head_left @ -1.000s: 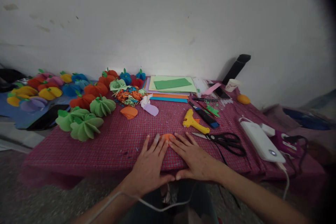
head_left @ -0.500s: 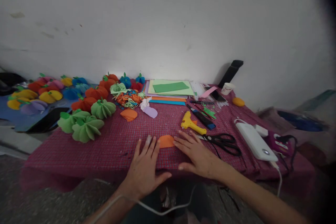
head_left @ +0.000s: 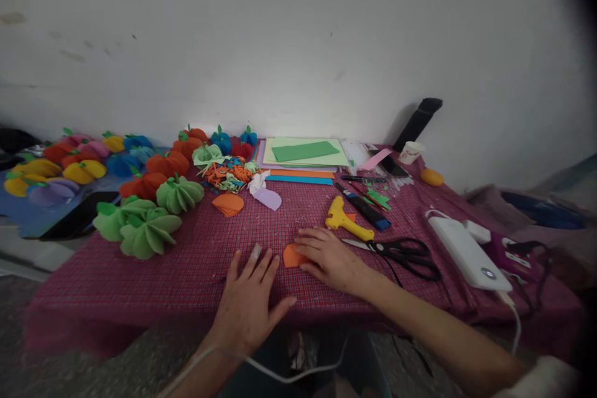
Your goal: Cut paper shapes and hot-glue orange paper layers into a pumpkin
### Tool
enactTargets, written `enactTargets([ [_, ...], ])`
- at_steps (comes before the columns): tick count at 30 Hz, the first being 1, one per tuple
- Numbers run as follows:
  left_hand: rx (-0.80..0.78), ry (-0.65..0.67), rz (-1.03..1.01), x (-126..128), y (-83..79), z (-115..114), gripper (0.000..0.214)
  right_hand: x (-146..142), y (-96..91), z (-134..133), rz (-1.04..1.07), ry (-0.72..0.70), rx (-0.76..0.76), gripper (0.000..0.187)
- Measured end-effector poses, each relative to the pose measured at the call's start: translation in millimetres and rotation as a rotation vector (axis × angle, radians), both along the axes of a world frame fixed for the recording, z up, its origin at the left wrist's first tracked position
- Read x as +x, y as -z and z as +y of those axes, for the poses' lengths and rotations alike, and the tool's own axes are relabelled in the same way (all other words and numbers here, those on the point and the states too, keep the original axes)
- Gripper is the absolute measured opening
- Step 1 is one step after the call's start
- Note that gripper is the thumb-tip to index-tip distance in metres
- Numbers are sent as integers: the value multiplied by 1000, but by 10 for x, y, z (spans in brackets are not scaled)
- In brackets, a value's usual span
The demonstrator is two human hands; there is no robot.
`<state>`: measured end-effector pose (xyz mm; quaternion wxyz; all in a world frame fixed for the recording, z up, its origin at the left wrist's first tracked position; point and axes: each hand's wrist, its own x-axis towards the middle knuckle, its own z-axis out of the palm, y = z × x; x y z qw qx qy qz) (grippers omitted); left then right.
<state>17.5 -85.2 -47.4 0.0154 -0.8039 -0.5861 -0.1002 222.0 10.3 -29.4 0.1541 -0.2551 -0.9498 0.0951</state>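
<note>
A small orange paper piece [head_left: 292,256] with a rounded edge lies near the table's front. My right hand [head_left: 332,261] covers its right part, fingers close together over it and the thumb drawn in at the lower edge. To the left of the paper, my left hand [head_left: 249,295] rests palm down with fingers spread, apart from it and holding nothing. Just beyond my right hand are a yellow glue gun [head_left: 346,219] and black-handled scissors [head_left: 401,254]. More cut pieces, orange [head_left: 228,204] and lilac [head_left: 267,198], lie further back.
Paper pumpkins [head_left: 149,233] in several colours fill the left side. Paper scraps [head_left: 228,173] and stacked coloured sheets [head_left: 305,152] lie at the back. On the right are a paper cup [head_left: 411,152], a white power bank [head_left: 466,250] and a purple plug adapter [head_left: 513,255]. A white cable crosses my left forearm.
My right hand has moved left onto the orange paper piece, its fingers drawing together and the thumb closing in. My left hand has shifted slightly away from the paper.
</note>
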Motion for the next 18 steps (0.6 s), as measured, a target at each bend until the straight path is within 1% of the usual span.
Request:
enactTargets([
  [6,-2,7,-5,-4,-14,10,64,-47,68,21,13,42,-18,32],
  [10,50,13,-8,17,-55,2,61,-9,24,24,12,49,-23,34],
  [13,93,60,-30,73,-101,0,57,66,-28,14,31,86,2,32],
  [16,63,113,-60,140,-141,43,54,142,-53,-21,21,90,21,30],
  [18,20,105,-72,171,-152,106,52,169,-46,-47,-7,76,17,30],
])
